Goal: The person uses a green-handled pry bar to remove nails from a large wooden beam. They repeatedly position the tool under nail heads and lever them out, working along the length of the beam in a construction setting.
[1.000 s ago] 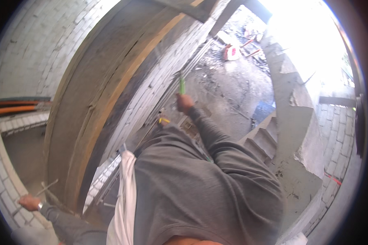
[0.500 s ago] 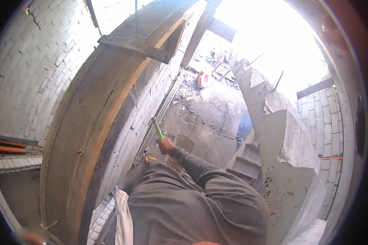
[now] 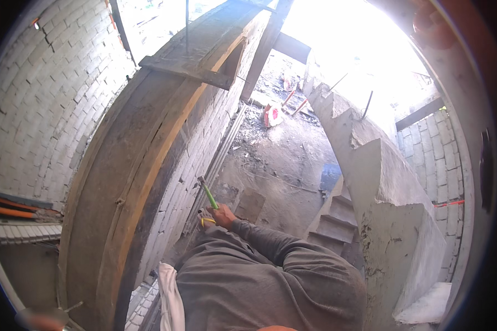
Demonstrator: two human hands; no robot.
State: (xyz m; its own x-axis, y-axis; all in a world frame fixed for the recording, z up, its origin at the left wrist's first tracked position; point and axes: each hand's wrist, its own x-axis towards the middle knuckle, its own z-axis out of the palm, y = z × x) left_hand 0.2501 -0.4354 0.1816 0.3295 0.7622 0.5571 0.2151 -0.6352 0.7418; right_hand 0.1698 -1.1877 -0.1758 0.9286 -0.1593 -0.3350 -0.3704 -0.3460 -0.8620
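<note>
Since the earlier frames the view has swung upward and to the right: the curved wooden arch formwork (image 3: 121, 182) of stacked grey-brown boards now sweeps through the middle left, more of the bright opening above shows, and the right hand has slid lower in the picture. To the right stands the raw grey concrete staircase (image 3: 381, 182), its steps dropping to the rubble-strewn dirt floor (image 3: 281, 160). Between them runs the white brick wall (image 3: 196, 160) that the arch rests against. The person's right hand (image 3: 222, 215), at the end of a grey sleeve (image 3: 270, 243), has its fingers clamped round the green-handled hammer (image 3: 207, 193); the handle's long axis rises up and slightly left from the fist, so the dark head sits above the fingers and close to the wall's face. The left hand (image 3: 36, 320) shows only as a blur at the lower left edge, well apart from the hammer; whether its fingers are closed cannot be told.
</note>
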